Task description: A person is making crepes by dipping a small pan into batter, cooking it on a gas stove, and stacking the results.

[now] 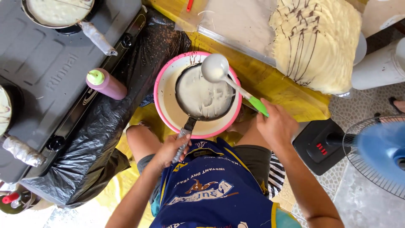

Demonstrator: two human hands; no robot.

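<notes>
Left hand clamped on the handle of a small black pan, held just ahead over the pink-rimmed batter bowl. Right hand gripping the green-handled ladle, cup above the pan's far edge. Hands apart.

Daylight is falling evenly over a pale tiled floor that is showing at the lower right. A blue electric fan is standing there on a black base. A yellow covering is lying across the low work surface, with a clear plastic sheet spread over part of it. A grey gas stove is sitting at the left, and black plastic sheeting is draping along its edge.
</notes>
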